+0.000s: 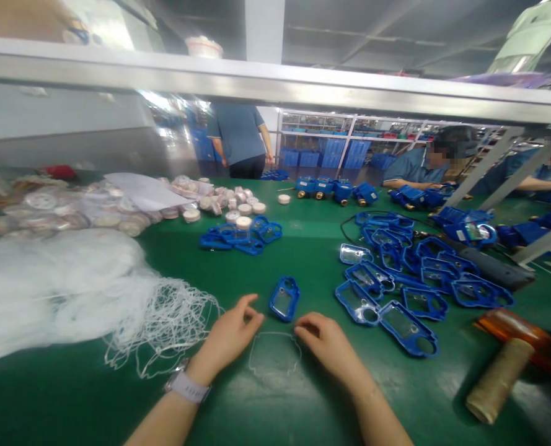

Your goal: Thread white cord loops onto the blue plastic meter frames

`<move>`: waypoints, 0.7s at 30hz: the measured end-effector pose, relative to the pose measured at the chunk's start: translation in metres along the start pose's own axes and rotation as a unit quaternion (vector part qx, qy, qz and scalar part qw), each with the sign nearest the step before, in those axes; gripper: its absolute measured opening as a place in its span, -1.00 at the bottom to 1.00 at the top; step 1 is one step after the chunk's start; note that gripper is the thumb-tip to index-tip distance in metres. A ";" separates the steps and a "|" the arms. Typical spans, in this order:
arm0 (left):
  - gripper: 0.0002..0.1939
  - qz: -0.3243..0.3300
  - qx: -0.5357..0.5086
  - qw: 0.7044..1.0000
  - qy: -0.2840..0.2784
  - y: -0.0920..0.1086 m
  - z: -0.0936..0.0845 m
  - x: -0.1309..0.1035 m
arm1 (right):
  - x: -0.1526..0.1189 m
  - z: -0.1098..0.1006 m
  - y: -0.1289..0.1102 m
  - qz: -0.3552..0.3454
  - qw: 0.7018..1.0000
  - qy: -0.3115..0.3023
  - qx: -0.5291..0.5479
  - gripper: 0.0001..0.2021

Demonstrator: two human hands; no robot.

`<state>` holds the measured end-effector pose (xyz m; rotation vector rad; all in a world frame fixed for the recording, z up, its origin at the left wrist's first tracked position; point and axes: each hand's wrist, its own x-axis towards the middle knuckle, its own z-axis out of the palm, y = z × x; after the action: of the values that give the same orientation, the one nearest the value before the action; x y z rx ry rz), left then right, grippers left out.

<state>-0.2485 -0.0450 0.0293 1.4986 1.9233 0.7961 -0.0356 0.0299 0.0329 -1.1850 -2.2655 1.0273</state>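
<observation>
White gasket loop sits on the green bench between the hands, near a blue windowed cover. Left hand has thumb and finger apart; right hand is curled, can't tell if it's pinching anything.

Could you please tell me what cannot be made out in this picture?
Head view:
- Whether the left hand or right hand touches the thin white loop: too blurred at the fingertips.
- The display of the wristwatch: turned away from the camera.
- The far end of the large white bag: cut off by the left edge.
- Print on the labels: too small.
</observation>
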 end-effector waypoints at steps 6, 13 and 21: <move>-0.35 0.013 0.034 0.999 0.032 0.014 0.029 0.041 | -0.002 0.016 0.004 0.007 0.992 -0.002 -0.128 -0.92; -0.65 0.067 0.034 0.997 0.025 0.004 0.016 0.058 | -0.005 0.014 -0.001 -0.024 0.986 -0.044 -0.158 -0.90; -0.77 0.151 0.037 0.986 0.053 0.003 -0.011 0.035 | -0.011 0.013 -0.021 -0.086 0.993 -0.082 0.010 -0.89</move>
<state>-0.2622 -0.0113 0.0360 1.8570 1.8425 0.9601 -0.0490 0.0076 0.0395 -0.9068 -2.4259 1.1125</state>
